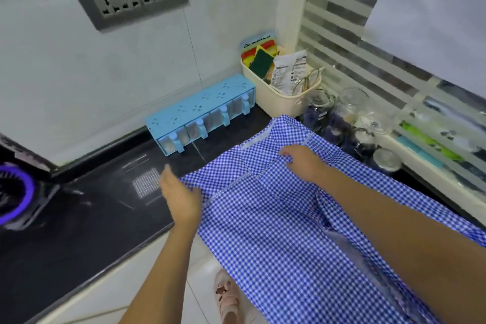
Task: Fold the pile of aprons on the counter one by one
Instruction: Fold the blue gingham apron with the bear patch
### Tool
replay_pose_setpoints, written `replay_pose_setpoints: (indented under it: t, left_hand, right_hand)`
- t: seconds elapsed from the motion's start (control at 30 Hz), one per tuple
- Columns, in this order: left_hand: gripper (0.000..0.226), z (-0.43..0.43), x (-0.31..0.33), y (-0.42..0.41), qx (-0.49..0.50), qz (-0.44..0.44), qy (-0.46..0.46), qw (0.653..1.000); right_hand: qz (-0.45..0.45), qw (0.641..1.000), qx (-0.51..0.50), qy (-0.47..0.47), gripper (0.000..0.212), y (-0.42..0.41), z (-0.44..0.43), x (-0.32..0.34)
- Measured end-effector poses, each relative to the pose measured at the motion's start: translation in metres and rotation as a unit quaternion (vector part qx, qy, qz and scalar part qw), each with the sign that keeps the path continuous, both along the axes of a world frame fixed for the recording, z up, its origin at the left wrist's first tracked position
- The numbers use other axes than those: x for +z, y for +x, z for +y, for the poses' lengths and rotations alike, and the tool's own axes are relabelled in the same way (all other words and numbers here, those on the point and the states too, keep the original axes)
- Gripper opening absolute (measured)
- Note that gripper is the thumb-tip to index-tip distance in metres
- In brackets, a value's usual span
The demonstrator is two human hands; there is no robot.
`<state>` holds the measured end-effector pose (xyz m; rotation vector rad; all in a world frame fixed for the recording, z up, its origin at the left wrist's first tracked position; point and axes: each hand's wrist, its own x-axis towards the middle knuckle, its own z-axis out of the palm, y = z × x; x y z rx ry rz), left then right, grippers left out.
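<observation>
A blue-and-white checked apron [268, 218] lies spread over the black counter [86, 218], and its lower part hangs past the front edge toward the floor. My right hand [302, 162] rests on the apron's upper middle, fingers curled into a fold of the cloth. My left hand [180, 196] is at the apron's left edge, palm turned inward; its fingertips are tucked at the cloth edge and I cannot tell whether they grip it.
A light blue spice rack [200, 113] stands against the wall behind the apron. A cream basket [278, 95] with sponges and packets sits in the corner. Several glass jars [342, 123] crowd the right side. A round burner [13, 192] lies at far left.
</observation>
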<state>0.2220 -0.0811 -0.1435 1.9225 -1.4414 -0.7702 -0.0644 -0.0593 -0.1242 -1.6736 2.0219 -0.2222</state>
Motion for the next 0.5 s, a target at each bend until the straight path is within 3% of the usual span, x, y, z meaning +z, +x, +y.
replay_pose_setpoints:
  t: [0.07,0.17,0.37,0.5]
  left_hand:
    - [0.065,0.0,0.0,-0.018,-0.165,-0.053,-0.032,0.984]
    - [0.052,0.0,-0.01,-0.047,-0.34,-0.068,0.026,0.938]
    - [0.083,-0.023,-0.038,-0.07,-0.408,-0.24,0.138,0.87]
    - [0.096,-0.027,-0.046,-0.07,-0.428,-0.279,0.138,0.848]
  right_hand:
    - [0.01,1.0,0.005,-0.003,0.037,0.003,-0.021,-0.007]
    - [0.016,1.0,0.001,-0.018,0.038,0.004,-0.052,-0.014]
    - [0.087,0.994,0.057,0.03,0.045,0.0,-0.097,-0.022]
    - [0.079,0.994,0.059,0.044,0.021,-0.006,-0.116,-0.03]
